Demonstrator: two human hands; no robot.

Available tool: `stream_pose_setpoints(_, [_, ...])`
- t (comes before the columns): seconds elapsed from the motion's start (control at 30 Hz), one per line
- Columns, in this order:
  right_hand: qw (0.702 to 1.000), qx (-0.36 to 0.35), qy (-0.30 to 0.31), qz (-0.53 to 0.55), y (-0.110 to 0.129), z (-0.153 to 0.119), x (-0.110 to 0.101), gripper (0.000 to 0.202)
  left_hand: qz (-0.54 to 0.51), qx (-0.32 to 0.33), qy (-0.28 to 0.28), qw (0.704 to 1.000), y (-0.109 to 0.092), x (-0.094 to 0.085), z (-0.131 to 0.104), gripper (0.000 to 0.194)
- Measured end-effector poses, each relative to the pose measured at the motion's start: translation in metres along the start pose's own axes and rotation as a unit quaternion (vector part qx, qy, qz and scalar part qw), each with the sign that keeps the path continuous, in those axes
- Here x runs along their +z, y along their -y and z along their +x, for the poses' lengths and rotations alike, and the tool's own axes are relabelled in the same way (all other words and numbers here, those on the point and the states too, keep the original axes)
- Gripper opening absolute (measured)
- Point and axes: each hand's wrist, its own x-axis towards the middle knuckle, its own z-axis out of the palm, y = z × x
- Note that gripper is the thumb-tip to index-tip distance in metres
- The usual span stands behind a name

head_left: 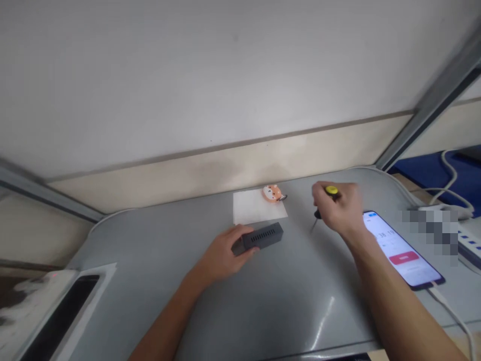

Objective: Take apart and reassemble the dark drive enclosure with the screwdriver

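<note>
My left hand (227, 250) is closed around one end of a dark grey box-shaped device (265, 236) with a row of vent slots along its side. The free end of the device points right, over the grey table. In my right hand (340, 208), wrapped in a fist, is a screwdriver (331, 191) with a yellow-capped dark handle. Its thin shaft slants down and left toward the tabletop, apart from the device. Whether the tip touches the table I cannot tell.
Behind the device lie white paper (248, 208) and an orange animal-face trinket (272, 193). A lit phone (404, 255) with a cable (451, 311) is beside my right forearm. A dark flat object (62, 321) lies at left. A wall panel (233, 173) closes the back.
</note>
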Motion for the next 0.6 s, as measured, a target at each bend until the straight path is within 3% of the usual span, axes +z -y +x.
stream_pose_setpoints(0.1, [0.979, 0.053, 0.073, 0.184, 0.0, 0.004, 0.007, 0.044, 0.001, -0.005, -0.009, 1.0, 0.0, 0.003, 0.0, 0.03])
stream_pose_setpoints(0.2, [0.933, 0.115, 0.003, 0.341, -0.008, 0.012, 0.013, 0.045, -0.001, -0.018, -0.041, 0.999, 0.005, 0.008, 0.0, 0.032])
stream_pose_setpoints(0.3, [0.924, 0.162, -0.122, 0.323, -0.023, 0.017, 0.018, 0.036, -0.03, -0.047, -0.067, 0.996, 0.01, 0.013, 0.002, 0.031])
stream_pose_setpoints(0.37, [0.926, 0.19, -0.147, 0.292, -0.03, 0.018, 0.021, 0.031, -0.053, -0.064, -0.072, 0.994, 0.013, 0.015, 0.003, 0.03])
stream_pose_setpoints(0.47, [0.946, 0.186, -0.11, 0.24, -0.03, 0.012, 0.025, 0.037, -0.049, -0.075, -0.084, 0.992, 0.015, 0.016, 0.006, 0.027])
stream_pose_setpoints(0.6, [0.982, 0.094, -0.017, 0.161, -0.012, -0.003, 0.023, 0.046, -0.019, -0.079, -0.081, 0.993, 0.016, 0.016, 0.008, 0.026])
